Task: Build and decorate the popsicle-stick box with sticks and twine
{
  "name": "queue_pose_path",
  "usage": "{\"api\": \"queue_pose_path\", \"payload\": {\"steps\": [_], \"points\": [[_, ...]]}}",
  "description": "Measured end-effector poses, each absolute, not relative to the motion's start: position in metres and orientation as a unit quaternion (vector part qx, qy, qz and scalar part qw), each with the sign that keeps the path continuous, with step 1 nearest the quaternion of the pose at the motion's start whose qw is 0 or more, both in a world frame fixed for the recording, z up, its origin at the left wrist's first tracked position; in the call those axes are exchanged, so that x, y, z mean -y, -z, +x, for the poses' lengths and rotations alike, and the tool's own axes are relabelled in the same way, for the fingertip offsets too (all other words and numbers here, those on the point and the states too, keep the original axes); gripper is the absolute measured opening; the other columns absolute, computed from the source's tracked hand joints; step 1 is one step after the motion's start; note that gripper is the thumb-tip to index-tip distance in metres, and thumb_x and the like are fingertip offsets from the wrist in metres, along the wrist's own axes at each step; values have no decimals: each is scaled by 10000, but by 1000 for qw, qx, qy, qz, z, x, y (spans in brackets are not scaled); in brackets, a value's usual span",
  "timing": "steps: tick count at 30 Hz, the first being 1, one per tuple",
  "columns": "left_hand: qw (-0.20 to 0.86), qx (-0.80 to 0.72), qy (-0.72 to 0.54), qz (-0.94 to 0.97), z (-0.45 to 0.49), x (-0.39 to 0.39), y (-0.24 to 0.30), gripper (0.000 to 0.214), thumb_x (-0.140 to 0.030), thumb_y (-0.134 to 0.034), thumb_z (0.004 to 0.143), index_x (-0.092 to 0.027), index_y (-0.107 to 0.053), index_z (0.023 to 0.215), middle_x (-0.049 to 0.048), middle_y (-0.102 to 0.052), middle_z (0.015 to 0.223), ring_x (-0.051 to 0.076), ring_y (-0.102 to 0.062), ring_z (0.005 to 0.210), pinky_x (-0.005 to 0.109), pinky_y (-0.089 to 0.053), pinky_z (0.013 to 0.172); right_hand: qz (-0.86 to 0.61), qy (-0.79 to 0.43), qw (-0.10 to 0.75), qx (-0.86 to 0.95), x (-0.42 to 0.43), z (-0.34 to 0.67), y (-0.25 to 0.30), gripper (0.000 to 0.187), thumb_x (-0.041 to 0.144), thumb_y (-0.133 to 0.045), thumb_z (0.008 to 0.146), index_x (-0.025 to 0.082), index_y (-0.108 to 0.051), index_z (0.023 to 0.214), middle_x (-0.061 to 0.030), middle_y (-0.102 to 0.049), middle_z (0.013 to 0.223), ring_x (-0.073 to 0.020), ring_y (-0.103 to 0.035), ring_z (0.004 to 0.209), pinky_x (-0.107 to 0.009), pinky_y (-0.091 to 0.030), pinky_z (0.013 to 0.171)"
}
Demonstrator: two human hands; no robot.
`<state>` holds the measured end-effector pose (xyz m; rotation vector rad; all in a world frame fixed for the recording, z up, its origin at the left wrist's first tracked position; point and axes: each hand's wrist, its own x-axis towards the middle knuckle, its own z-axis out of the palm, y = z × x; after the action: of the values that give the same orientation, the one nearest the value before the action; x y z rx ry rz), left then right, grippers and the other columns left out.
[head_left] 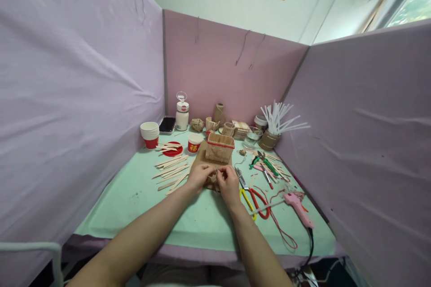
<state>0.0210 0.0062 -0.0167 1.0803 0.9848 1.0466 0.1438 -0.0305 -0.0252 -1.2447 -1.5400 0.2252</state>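
Observation:
My left hand (pixel 199 176) and my right hand (pixel 228 184) meet at the middle of the green table (pixel 134 206), fingers curled together on a small brown craft piece (pixel 213 183) that they mostly hide. Just beyond them stands a little basket of wooden sticks with a red rim (pixel 219 147) on a brown board. Loose wooden sticks (pixel 172 171) lie fanned out to the left of my left hand. Scissors with yellow and red handles (pixel 251 195) rest right of my right hand.
A pink glue gun (pixel 298 208) with a black cord lies at the right. Pliers (pixel 266 166), a cup of white sticks (pixel 274 130), stacked paper cups (pixel 150 134), a red-lidded cup (pixel 194 142), a white bottle (pixel 182 114) and twine (pixel 197 124) crowd the back. Purple partitions enclose three sides.

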Motion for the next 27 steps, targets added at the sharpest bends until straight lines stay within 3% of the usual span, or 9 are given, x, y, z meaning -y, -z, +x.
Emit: {"api": "queue_pose_path", "payload": {"steps": [3, 6, 10, 14, 19, 21, 27], "points": [[794, -364, -358, 331, 16, -7, 8, 154, -203, -677, 632, -144, -543, 584, -25, -487, 540, 52, -405, 465, 171, -279, 426, -485, -63, 548, 679, 34, 144, 22, 88, 245, -502, 857, 209, -544, 789, -35, -552, 814, -185, -527, 801, -318, -434, 722], [824, -340, -326, 314, 12, -7, 3, 129, -186, -694, 605, -129, -579, 618, 3, -530, 590, 59, -428, 495, 171, -276, 419, -462, -54, 562, 684, 36, 144, 20, 90, 246, -496, 868, 209, -545, 804, -40, -547, 836, -182, -522, 806, -314, -432, 712], [701, -387, -411, 437, 15, -5, 7, 152, -262, -688, 638, -128, -618, 649, -2, -549, 579, 63, -410, 476, 190, -290, 435, -485, -72, 563, 665, 33, 143, 22, 69, 235, -526, 840, 200, -540, 783, -18, -531, 785, -159, -492, 709, -288, -405, 639], [487, -443, -478, 582, 18, -5, 14, 145, -286, -654, 669, -145, -674, 696, 27, -660, 690, 136, -573, 652, 245, -434, 615, -501, -94, 564, 650, 30, 144, 25, 92, 267, -553, 824, 191, -546, 773, -5, -534, 761, -141, -467, 648, -274, -389, 602], [444, -448, -479, 610, 18, -5, 14, 143, -289, -630, 693, -159, -688, 708, 37, -692, 748, 172, -614, 742, 278, -463, 702, -510, -124, 562, 639, 31, 146, 25, 144, 303, -530, 853, 193, -549, 762, -12, -541, 761, -153, -500, 691, -277, -400, 622], [469, -451, -483, 586, 18, -4, 12, 117, -270, -662, 667, -157, -681, 692, 30, -669, 723, 153, -590, 710, 257, -453, 661, -509, -124, 560, 642, 32, 146, 24, 148, 299, -523, 859, 196, -543, 756, -13, -538, 762, -157, -505, 709, -282, -404, 645], [749, -368, -388, 392, 17, -4, 6, 173, -251, -719, 646, -120, -606, 640, -4, -521, 595, 59, -451, 514, 171, -314, 440, -483, -99, 572, 656, 36, 145, 19, 128, 285, -504, 870, 202, -537, 778, -17, -539, 783, -160, -503, 729, -290, -404, 670]]}}
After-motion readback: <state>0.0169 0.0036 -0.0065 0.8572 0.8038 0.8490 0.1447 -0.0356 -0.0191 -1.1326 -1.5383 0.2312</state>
